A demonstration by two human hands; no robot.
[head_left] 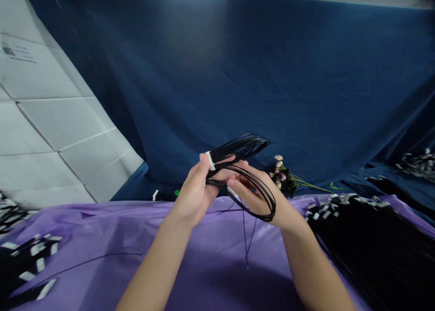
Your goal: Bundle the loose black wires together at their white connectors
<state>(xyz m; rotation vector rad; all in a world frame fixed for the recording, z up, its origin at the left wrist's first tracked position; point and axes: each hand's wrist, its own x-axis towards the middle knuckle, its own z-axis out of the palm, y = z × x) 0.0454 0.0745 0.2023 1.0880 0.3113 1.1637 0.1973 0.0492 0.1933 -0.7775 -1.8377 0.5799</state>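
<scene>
A bundle of thin black cords point(239, 147), looped into coils with a white band point(210, 160) around it, is held up in front of me. My left hand point(194, 194) pinches the bundle at the band, thumb on top. The fingers of my right hand point(263, 194) are curled among the lower loops, gripping part of the cords; a small white piece shows by its fingertips. Loose cord ends dangle below the hands. My palms hide where some of the strands run.
A purple cloth point(217, 256) covers the work surface. Black cords with white tags point(374, 243) lie at right, and more tagged bundles point(30, 256) at left. Artificial flowers point(280, 170) rest behind my right hand. A blue curtain point(272, 75) hangs at the back.
</scene>
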